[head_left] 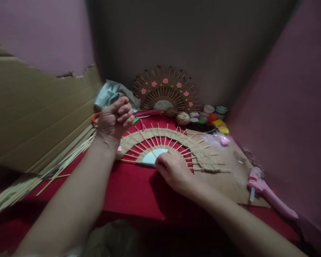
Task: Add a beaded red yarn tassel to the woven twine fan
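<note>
In the head view, my left hand (116, 116) is raised over the left end of a half-round woven fan (160, 132), its fingers curled closed. What they hold, if anything, is too small to make out. My right hand (175, 170) is closed in a pinch at the fan's lower middle, beside the pale blue half-circle (150, 157). A thin pinkish strand (149, 141) crosses the fan's sticks down toward the right fingertips. The fan has a twined, straw-coloured band on thin sticks and lies flat. A small pink flower (119, 149) sits at its left end.
A finished-looking fan with pink flowers (165, 81) stands against the wall. Near it are a twine ball (183, 119), a pale blue bag (112, 93) and orange-handled scissors (95, 118). Thin sticks (46, 173) lie left; a pink glue gun (270, 192) lies right on cardboard (227, 185).
</note>
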`<act>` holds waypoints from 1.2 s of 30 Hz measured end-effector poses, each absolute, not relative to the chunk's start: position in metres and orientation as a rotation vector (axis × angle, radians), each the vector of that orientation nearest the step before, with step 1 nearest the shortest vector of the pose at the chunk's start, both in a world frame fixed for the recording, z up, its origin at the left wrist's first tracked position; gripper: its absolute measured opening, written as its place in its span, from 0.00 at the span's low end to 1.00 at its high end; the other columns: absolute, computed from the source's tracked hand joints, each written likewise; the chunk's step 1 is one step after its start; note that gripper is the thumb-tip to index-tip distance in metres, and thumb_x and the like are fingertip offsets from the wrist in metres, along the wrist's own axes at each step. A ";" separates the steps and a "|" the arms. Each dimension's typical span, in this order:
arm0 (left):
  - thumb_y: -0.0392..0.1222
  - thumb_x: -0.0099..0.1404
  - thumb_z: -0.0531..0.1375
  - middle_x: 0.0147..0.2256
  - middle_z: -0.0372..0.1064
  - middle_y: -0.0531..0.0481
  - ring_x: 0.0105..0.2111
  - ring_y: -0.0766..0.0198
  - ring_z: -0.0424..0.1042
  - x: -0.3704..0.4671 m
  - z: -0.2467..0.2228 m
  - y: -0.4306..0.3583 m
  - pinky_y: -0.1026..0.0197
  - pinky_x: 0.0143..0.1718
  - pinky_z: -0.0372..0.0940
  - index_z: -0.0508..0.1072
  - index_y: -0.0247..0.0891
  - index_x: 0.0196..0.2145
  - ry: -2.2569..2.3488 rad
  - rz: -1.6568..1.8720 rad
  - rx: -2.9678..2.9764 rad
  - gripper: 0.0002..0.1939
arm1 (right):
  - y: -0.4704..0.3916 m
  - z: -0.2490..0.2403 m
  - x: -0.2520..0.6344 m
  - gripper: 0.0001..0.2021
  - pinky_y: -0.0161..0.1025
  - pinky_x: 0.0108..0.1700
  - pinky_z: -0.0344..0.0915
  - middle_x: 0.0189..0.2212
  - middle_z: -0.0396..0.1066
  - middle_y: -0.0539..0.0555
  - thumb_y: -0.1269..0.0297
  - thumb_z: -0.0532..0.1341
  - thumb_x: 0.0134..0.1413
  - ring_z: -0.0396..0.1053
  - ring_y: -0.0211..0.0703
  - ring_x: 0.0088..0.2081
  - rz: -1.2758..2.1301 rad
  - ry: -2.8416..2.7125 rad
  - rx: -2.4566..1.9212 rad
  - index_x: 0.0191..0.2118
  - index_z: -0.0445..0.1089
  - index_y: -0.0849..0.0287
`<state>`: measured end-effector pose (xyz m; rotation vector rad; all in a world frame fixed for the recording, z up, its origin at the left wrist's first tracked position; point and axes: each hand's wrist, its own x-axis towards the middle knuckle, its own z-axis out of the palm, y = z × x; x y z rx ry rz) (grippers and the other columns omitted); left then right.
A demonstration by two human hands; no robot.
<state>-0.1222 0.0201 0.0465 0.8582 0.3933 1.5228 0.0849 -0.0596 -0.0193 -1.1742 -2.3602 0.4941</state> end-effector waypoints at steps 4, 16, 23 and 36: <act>0.31 0.63 0.54 0.15 0.50 0.61 0.09 0.77 0.48 -0.125 0.045 0.027 0.71 0.09 0.45 0.64 0.36 0.24 0.583 1.496 0.831 0.10 | -0.083 -0.010 0.113 0.08 0.35 0.29 0.54 0.24 0.66 0.50 0.64 0.53 0.62 0.59 0.36 0.25 0.946 -2.314 -1.160 0.32 0.64 0.58; 0.30 0.55 0.60 0.13 0.53 0.60 0.08 0.76 0.48 -0.125 0.034 0.035 0.72 0.08 0.43 0.64 0.36 0.24 0.913 1.339 1.022 0.07 | -0.113 -0.010 0.147 0.07 0.46 0.36 0.61 0.34 0.71 0.60 0.65 0.61 0.53 0.66 0.51 0.36 0.271 -2.699 -1.327 0.37 0.70 0.61; 0.34 0.53 0.65 0.14 0.52 0.59 0.10 0.77 0.48 -0.114 0.030 0.029 0.72 0.10 0.41 0.68 0.35 0.24 0.954 1.195 1.172 0.08 | -0.087 0.012 0.145 0.06 0.40 0.40 0.63 0.31 0.70 0.53 0.62 0.59 0.55 0.67 0.41 0.35 1.023 -1.857 -1.191 0.31 0.70 0.58; 0.44 0.56 0.66 0.23 0.63 0.56 0.18 0.75 0.57 -0.053 0.024 -0.002 0.71 0.16 0.51 0.75 0.37 0.42 0.844 0.583 1.701 0.16 | -0.045 -0.027 0.132 0.13 0.29 0.20 0.56 0.18 0.66 0.47 0.67 0.72 0.37 0.60 0.30 0.19 1.867 -0.737 -0.757 0.25 0.67 0.62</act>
